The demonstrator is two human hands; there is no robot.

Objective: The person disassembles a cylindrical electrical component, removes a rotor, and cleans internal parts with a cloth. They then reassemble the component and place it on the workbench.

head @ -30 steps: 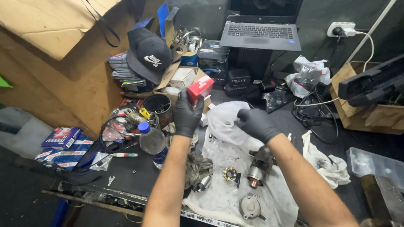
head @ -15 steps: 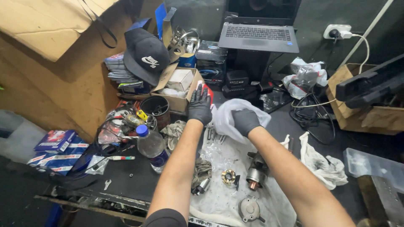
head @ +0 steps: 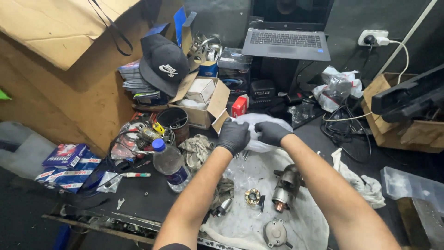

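Note:
Both my hands wear black gloves and hold a crumpled clear plastic bag [head: 263, 121] above the far part of a white cloth [head: 296, 222]. My left hand [head: 232, 136] grips the bag's left side, and my right hand [head: 270, 132] grips its middle. Below them on the cloth lie a grey starter motor part [head: 286, 185], a small brass ring piece [head: 252, 196] and a round grey metal cover [head: 275, 232]. A red small box [head: 238, 106] stands just beyond the bag.
A plastic water bottle [head: 169, 165], a dirty rag [head: 196, 150] and a black cup [head: 175, 121] sit left. An open cardboard box [head: 203, 99], a black cap [head: 163, 62] and a laptop [head: 286, 45] stand behind. Cables [head: 342, 125] and a clear tub [head: 409, 185] lie right.
Both hands have come closer together and lower over the cloth. The red box that my left hand held a second ago now stands on the table, and both hands grip the plastic bag.

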